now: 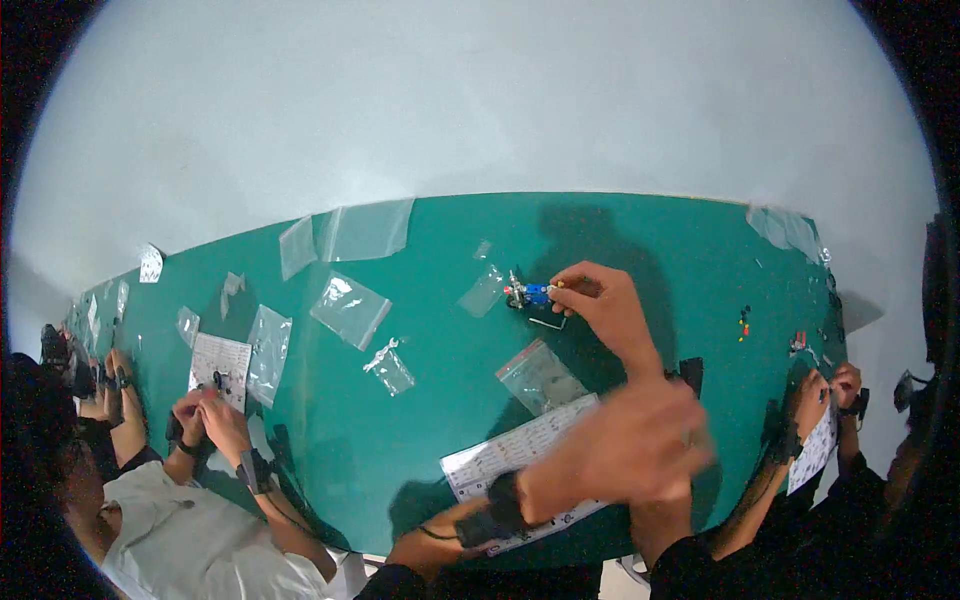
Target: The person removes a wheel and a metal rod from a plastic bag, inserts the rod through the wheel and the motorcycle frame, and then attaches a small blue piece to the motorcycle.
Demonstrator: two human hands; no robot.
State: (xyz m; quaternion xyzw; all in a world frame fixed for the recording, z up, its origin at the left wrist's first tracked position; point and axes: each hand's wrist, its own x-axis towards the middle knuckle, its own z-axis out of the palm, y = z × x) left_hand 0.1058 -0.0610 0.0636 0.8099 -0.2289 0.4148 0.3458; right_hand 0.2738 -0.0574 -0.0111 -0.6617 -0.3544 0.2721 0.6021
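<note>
My right hand [600, 300] reaches out over the table, thumb and forefinger pinched at the right end of a small toy brick model [532, 293] with blue, grey and red parts. A bit of yellow shows by the fingertips. My left hand [630, 445] crosses over my right forearm, smeared by motion, so its fingers are not clear. Below the left hand lies a printed instruction sheet [490, 462], partly covered by the arm. A clear zip bag [540, 378] with a red strip sits between the sheet and the model.
Several clear plastic bags [350, 310] lie across the green table [430, 400]. Small coloured pieces [744, 323] are at the right. Co-workers sit on both sides; one person's hands [212, 415] are over a sheet at left, another's hands [815, 395] at right.
</note>
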